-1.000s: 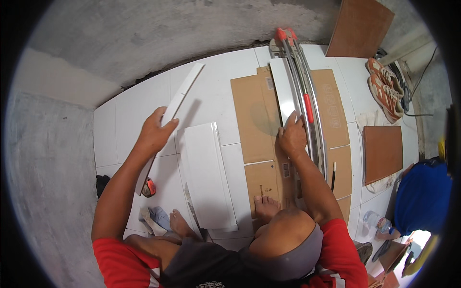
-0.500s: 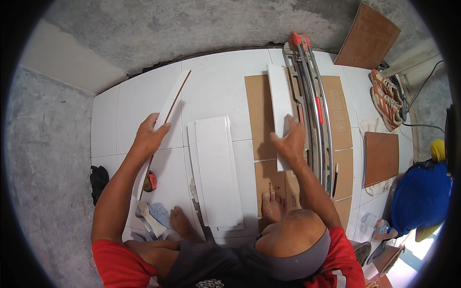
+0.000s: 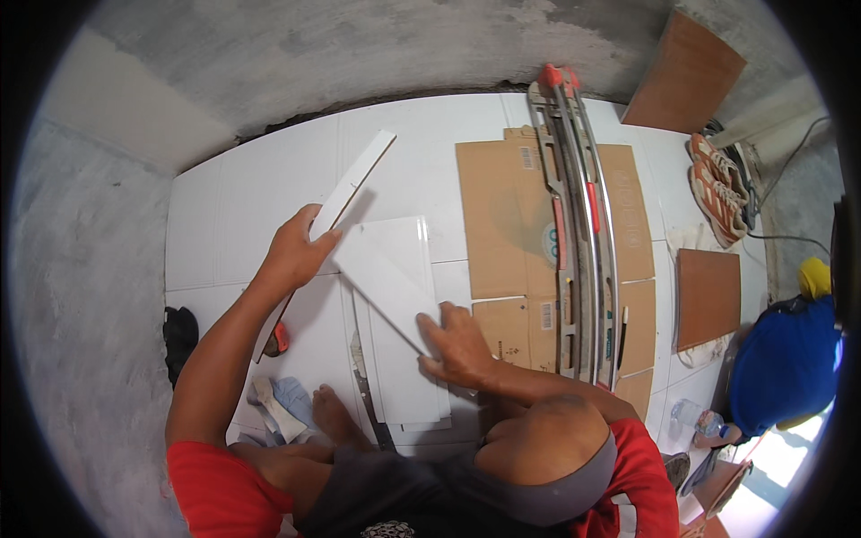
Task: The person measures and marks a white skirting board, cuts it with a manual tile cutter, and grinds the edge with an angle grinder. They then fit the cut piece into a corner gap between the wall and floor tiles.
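Note:
My left hand [image 3: 300, 247] is closed round a long narrow strip of white tile [image 3: 357, 172], which it holds tilted up on edge. In my right hand [image 3: 457, 345] is a second white tile strip [image 3: 386, 291], gripped near its lower end and slanting up to the left. That second strip hangs over a stack of white tile pieces [image 3: 408, 386] lying on the floor between my feet. The far end of the second strip comes close to my left hand; whether the two strips touch I cannot tell.
A rail tile cutter [image 3: 592, 260] lies on flattened cardboard [image 3: 498, 215] to the right. Brown tiles [image 3: 708, 300], orange shoes [image 3: 717, 188] and a blue bag [image 3: 780, 368] are farther right. Near my left foot are a red tape measure [image 3: 281, 337] and crumpled cloth [image 3: 291, 399]. Grey walls close the left and back.
My right hand has carried its tile strip left from beside the cutter to above the stack, turning it slantwise. My left hand has moved slightly right and tilted its strip.

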A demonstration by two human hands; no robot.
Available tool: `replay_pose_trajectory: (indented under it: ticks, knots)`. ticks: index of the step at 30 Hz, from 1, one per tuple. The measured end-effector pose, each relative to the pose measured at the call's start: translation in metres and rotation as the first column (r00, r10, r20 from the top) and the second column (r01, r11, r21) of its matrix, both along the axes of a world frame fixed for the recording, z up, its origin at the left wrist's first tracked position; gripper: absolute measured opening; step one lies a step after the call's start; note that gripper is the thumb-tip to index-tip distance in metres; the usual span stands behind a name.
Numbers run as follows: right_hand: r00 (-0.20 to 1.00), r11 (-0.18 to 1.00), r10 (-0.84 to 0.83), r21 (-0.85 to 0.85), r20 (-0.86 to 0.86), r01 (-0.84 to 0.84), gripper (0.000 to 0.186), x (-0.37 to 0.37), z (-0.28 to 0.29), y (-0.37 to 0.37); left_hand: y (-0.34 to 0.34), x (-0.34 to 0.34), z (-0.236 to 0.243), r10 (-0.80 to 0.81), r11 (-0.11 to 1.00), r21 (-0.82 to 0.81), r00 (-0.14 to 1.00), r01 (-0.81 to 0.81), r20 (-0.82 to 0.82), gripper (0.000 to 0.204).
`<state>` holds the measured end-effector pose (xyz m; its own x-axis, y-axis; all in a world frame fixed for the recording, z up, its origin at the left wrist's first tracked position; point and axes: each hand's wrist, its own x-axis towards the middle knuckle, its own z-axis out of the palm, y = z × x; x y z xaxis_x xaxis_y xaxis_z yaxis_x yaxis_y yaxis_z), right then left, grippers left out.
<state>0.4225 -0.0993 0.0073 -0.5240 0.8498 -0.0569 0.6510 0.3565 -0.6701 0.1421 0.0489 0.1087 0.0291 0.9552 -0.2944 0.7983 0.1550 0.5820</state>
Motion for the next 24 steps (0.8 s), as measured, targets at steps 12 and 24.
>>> replay_pose_trajectory:
  ticks: [12,24]
  knots:
    - [0.940,0.902,-0.215,0.316,-0.265,0.295,0.053,0.067,0.000,0.026,0.053,0.140,-0.029,-0.427,0.891,0.015,0.848,0.454,-0.313,0.054]
    - [0.777,0.792,-0.594,0.319,0.210,0.520,0.055,0.236,0.009,0.117,0.129,0.232,-0.087,-0.484,0.840,0.094,0.817,0.534,-0.313,0.046]
